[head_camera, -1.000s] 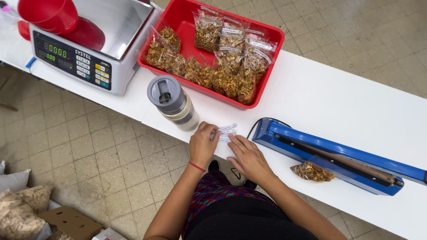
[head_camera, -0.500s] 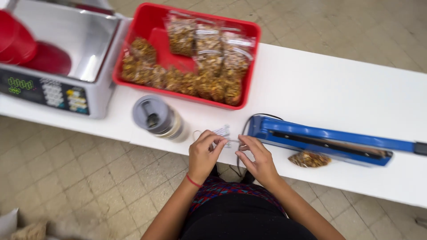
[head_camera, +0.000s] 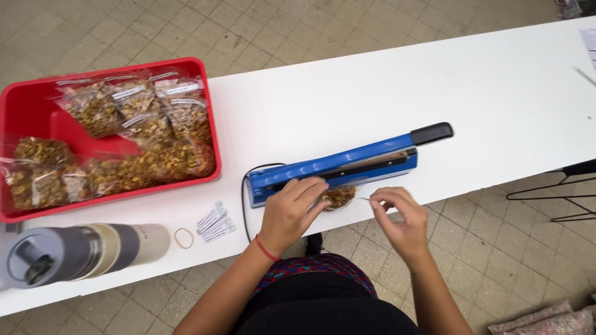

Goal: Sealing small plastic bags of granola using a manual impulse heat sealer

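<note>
left hand [head_camera: 290, 211]: fingers curled down on the small clear bag of dried mix [head_camera: 338, 197], pinning it at the front edge of the blue heat sealer [head_camera: 338, 166]. Red band on the wrist.
right hand [head_camera: 400, 217]: thumb and forefinger pinched narrow on a thin clear strip or bag edge at about 3 o'clock of the bag; can't tell exactly what it is. Other fingers loosely curled.
bag of dried mix: on the counter [head_camera: 385, 93] at the near edge, tucked under the sealer's front lip, mostly hidden by the left hand.
heat sealer: lies slanted, black handle end toward 2 o'clock, arm down. Black cord loops out at its left end.
red tray [head_camera: 211, 124]: at 10 o'clock of the hands, well apart. Full of filled clear bags of the same mix.
twist ties [head_camera: 216, 221]: small white bundle at 9 o'clock of the left hand, near.
rubber band [head_camera: 184, 237]: just left of the ties, flat on the counter.
bottle [head_camera: 81, 251]: grey and beige, on its side at far 9 o'clock, lid toward the left.
floor: beige tile on both sides of the counter.
</note>
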